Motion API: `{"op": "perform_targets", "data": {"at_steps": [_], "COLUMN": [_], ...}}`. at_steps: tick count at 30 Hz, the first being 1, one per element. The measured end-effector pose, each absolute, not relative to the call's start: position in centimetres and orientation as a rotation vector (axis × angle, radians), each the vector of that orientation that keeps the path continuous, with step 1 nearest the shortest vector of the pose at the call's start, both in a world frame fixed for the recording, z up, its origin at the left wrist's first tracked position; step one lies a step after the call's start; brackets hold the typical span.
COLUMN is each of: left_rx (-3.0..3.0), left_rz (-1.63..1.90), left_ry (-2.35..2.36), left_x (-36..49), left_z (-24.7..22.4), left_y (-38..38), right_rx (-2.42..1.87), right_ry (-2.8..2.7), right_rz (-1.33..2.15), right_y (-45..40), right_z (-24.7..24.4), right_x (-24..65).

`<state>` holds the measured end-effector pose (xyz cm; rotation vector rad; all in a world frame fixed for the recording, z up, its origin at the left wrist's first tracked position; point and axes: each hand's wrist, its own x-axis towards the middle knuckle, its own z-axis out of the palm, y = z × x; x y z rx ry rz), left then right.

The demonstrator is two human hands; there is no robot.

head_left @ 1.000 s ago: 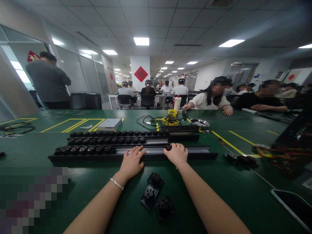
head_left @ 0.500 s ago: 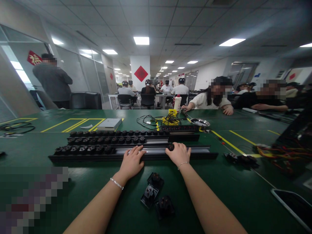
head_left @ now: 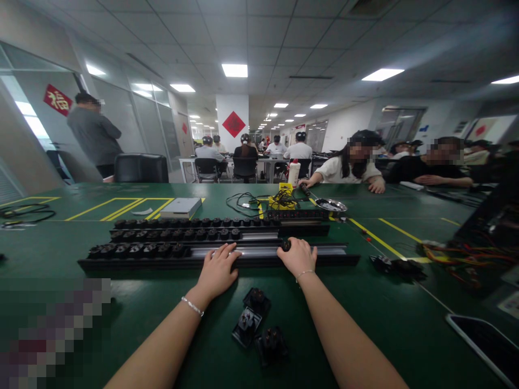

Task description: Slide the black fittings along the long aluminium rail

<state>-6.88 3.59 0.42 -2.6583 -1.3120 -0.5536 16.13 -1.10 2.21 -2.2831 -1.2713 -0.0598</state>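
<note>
Dim light from ceiling panels (head_left: 234, 70), hazy glare upper right, wide-angle stretch at edges.

The left forearm (head_left: 172, 332) enters from 7 o'clock and slants toward 1 — its wrist (head_left: 198, 300) low, the left hand (head_left: 219, 268) palm down with fingers loosely spread and nearly straight. The right forearm (head_left: 344, 324) comes from 5 o'clock, angled toward 11; the right hand (head_left: 299, 257) arches back-up — thumb and nearest fingers curled in a grip toward 10.
</note>
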Motion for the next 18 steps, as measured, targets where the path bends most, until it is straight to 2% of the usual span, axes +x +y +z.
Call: {"op": "perform_targets", "data": {"at_steps": [18], "left_rx": [-2.661], "left_rz": [-0.553], "left_ry": [-1.315], "left_x": [-6.92], "left_z": [0.55], "left_y": [3.51], "right_rx": [-2.307], "right_ry": [-1.254], "right_rz": [-0.076], "right_y": [-1.37], "right_z": [2.22], "right_x": [17.17]}}
